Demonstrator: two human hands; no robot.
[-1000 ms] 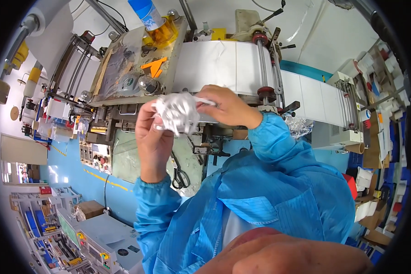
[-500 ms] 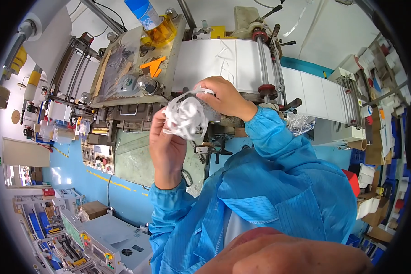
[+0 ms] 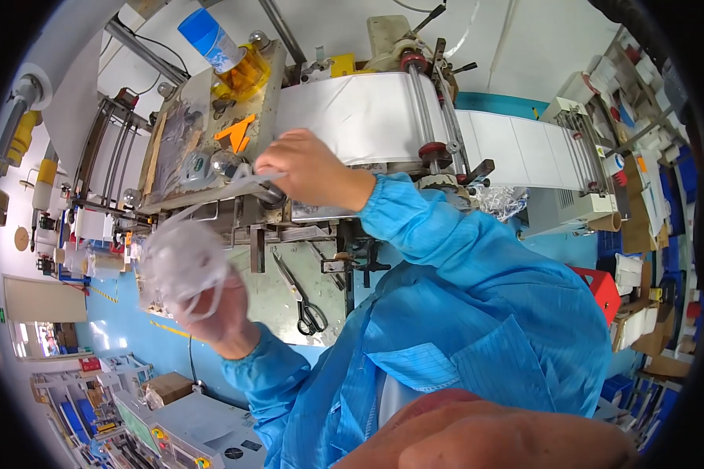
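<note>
My left hand (image 3: 220, 313) holds a loose, tangled bundle of white strips (image 3: 181, 262), both blurred by motion. A strip stretches from the bundle up to my right hand (image 3: 309, 168), whose closed fingers grip its end in front of the machine. Just beyond the right hand lies a wide white sheet web (image 3: 344, 117), running under a metal roller (image 3: 421, 102). Below, a pair of black-handled scissors (image 3: 309, 316) rests on a pale green surface (image 3: 278, 285).
Left of the web, a metal machine plate (image 3: 160, 160) carries a blue-capped spray can (image 3: 215, 47), a bottle of amber liquid (image 3: 246, 74) and orange pieces (image 3: 238, 134). More white strips (image 3: 499, 201) are heaped at the right. A grey machine (image 3: 195, 422) stands lower left.
My left hand has swung left with the bundle, and my right hand has shifted left, drawing the strip out between them. Strips no longer lie on the web. The scissors are now uncovered.
</note>
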